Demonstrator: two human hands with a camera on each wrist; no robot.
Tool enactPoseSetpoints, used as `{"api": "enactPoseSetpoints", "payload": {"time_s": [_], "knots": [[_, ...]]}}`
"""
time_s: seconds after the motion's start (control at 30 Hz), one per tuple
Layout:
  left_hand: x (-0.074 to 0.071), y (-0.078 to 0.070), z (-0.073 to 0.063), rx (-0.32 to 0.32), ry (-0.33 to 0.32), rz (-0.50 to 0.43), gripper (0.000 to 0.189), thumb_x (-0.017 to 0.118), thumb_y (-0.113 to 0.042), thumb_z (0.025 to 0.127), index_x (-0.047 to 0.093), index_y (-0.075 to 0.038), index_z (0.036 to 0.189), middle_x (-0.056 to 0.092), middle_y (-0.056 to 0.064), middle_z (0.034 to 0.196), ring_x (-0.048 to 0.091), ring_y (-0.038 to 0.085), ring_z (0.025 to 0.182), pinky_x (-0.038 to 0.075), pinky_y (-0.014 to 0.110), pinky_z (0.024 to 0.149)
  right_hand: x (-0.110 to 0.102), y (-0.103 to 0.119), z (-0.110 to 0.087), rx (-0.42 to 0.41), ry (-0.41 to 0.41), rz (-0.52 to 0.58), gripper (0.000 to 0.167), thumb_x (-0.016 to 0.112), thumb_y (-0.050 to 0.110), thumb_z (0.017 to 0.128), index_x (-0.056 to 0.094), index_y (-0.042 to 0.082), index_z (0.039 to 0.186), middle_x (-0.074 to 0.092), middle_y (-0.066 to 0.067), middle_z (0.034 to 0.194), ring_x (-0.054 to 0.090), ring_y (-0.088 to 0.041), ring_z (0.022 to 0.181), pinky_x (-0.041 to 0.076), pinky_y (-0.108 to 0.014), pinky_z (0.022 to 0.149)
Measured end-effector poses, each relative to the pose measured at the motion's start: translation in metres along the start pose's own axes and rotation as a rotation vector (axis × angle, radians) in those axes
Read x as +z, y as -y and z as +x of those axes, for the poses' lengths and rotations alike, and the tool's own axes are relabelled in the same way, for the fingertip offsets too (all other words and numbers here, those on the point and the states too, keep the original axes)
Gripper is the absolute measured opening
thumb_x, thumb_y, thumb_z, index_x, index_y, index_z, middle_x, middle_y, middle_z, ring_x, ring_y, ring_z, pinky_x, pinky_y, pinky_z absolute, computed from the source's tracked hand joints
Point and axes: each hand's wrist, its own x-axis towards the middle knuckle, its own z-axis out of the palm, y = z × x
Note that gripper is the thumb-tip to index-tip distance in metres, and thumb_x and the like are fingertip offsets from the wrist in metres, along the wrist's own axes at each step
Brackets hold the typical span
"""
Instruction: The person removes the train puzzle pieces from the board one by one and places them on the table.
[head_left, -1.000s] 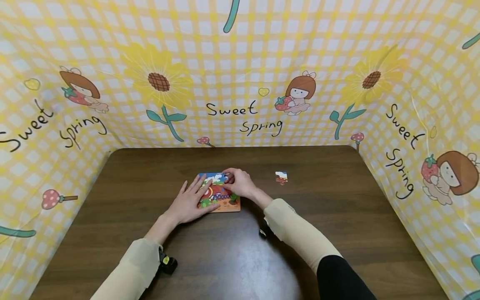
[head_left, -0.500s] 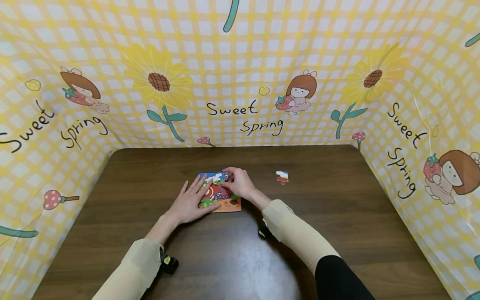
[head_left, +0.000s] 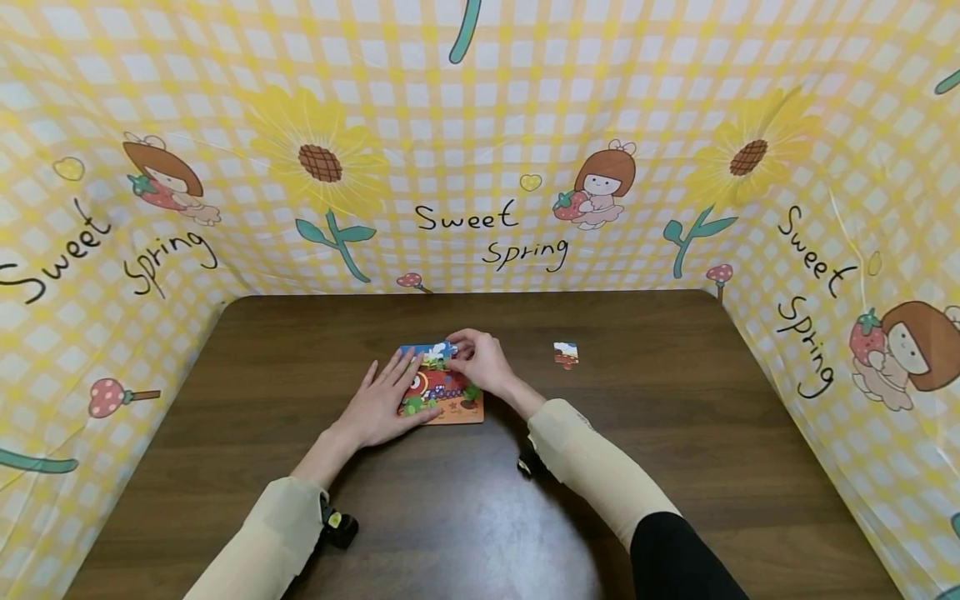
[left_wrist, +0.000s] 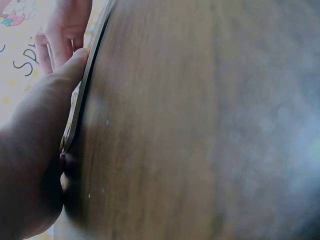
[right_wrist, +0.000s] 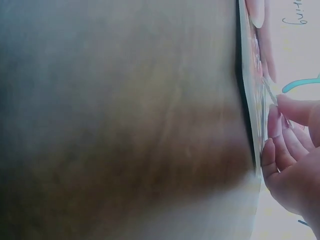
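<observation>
right hand (head_left: 483,367) has shifted slightly at the far right corner of the puzzle board (head_left: 461,411); left hand (head_left: 382,410) hasn't moved. right wrist bent inward, thumb and fingertips pinching a thin, tilted puzzle piece (right_wrist: 270,92). left palm down, fingers straight and spread over the board. board flat on table (head_left: 622,467), loose piece (head_left: 566,353) lying apart to the right.
</observation>
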Motion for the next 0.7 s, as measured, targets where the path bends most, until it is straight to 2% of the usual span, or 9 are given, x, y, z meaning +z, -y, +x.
{"api": "enactPoseSetpoints", "payload": {"time_s": [0.2, 0.37, 0.6, 0.7], "knots": [[0.001, 0.0, 0.001, -0.006, 0.006, 0.005, 0.11, 0.063, -0.075, 0.1, 0.014, -0.014, 0.178, 0.01, 0.009, 0.187, 0.008, 0.035, 0.175, 0.005, 0.069, 0.139, -0.008, -0.002, -0.003, 0.025, -0.039, 0.1, 0.036, 0.083, 0.003, 0.095, 0.075, -0.002, 0.13, 0.083, -0.018, 0.109, 0.076, -0.019, 0.091, 0.062, -0.027, 0.079], [0.001, 0.001, 0.002, -0.001, 0.002, 0.001, 0.11, 0.062, -0.075, 0.1, 0.015, -0.014, 0.178, 0.01, 0.01, 0.187, 0.008, 0.035, 0.175, 0.005, 0.07, 0.138, -0.02, -0.008, -0.007, 0.042, -0.037, 0.182, 0.037, 0.084, 0.006, 0.096, 0.075, 0.0, 0.132, 0.082, -0.021, 0.109, 0.074, -0.015, 0.09, 0.061, -0.027, 0.082], [0.007, 0.009, 0.004, 0.001, 0.006, -0.044, 0.113, 0.059, -0.081, 0.098, 0.016, -0.014, 0.178, 0.008, 0.008, 0.188, 0.005, 0.034, 0.176, 0.0, 0.068, 0.139, -0.044, -0.02, -0.016, 0.058, -0.042, 0.184, 0.038, 0.083, 0.005, 0.098, 0.074, -0.001, 0.133, 0.081, -0.024, 0.112, 0.074, -0.018, 0.093, 0.055, -0.022, 0.073], [0.006, 0.008, 0.003, 0.005, 0.0, -0.05, 0.114, 0.059, -0.081, 0.098, 0.016, -0.012, 0.178, 0.009, 0.009, 0.188, 0.006, 0.034, 0.176, 0.001, 0.069, 0.139, -0.055, -0.026, -0.02, 0.071, -0.054, 0.181, 0.037, 0.082, 0.004, 0.098, 0.073, -0.001, 0.134, 0.081, -0.025, 0.111, 0.073, -0.014, 0.088, 0.053, -0.023, 0.067]]}}
